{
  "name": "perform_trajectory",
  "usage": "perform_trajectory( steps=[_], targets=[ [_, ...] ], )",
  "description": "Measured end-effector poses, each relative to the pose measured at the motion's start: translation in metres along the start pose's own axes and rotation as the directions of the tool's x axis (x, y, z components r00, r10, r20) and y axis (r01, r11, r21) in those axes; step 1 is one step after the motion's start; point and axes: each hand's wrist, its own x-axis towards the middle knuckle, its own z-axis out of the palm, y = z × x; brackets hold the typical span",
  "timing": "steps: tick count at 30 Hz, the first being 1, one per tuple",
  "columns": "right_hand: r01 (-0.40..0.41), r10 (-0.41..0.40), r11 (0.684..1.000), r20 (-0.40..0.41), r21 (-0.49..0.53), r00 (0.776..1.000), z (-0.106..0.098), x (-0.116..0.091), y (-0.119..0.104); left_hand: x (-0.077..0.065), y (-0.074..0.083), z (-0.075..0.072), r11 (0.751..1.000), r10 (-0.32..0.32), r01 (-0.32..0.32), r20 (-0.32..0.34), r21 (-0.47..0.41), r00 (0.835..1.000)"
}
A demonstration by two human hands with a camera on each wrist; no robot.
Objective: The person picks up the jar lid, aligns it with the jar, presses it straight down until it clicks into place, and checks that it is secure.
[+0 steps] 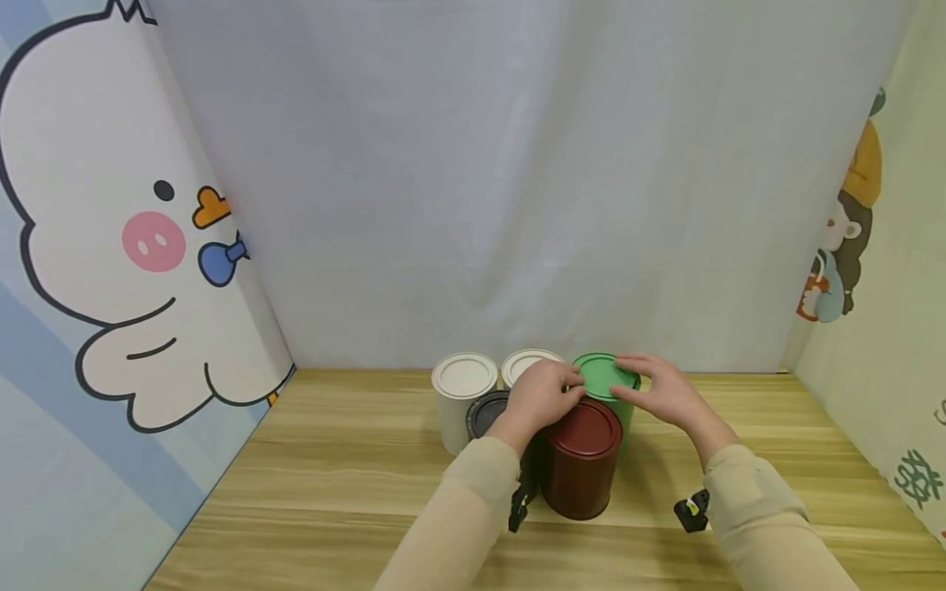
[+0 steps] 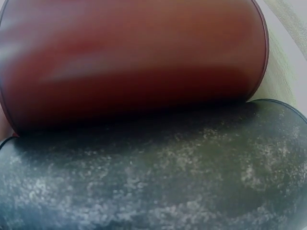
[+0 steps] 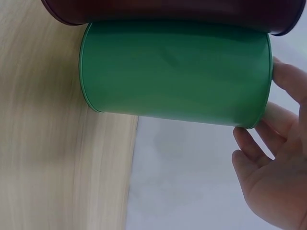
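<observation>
Five cans with lids stand close together on the wooden table. A dark red can [image 1: 580,472] is in front, with a green can [image 1: 604,373] behind it to the right. A mottled black can [image 2: 153,177] stands against the red one. Two white cans [image 1: 464,376] are at the back left. Over the middle of the group, my left hand [image 1: 543,392] reaches to the green can's left rim; its fingertips are partly hidden. My right hand [image 1: 665,394] touches the green can's top rim on the right with spread thumb and fingers.
A pale curtain [image 1: 480,205] hangs behind the cans along the table's [image 1: 332,468] back edge. The left wall [image 1: 89,246] carries a cartoon duck print. On the right is another printed wall [image 1: 887,353]. Black wrist devices [image 1: 692,510] show under the sleeves.
</observation>
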Motion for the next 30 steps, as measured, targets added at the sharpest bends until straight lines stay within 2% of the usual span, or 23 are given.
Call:
perform_trajectory(
  steps=[22, 30],
  targets=[
    [-0.046, 0.046, 0.999, 0.035, -0.011, 0.998, -0.0001, 0.0005, -0.0064, -0.001, 0.003, -0.0033, 1.0, -0.022, 0.021, 0.035, 0.007, 0.999],
    [-0.038, 0.039, 0.999, 0.044, -0.026, 0.998, -0.0004, 0.0017, -0.0093, 0.0009, 0.0012, -0.003, 1.0, -0.016, 0.016, 0.036, 0.008, 0.999]
  ],
)
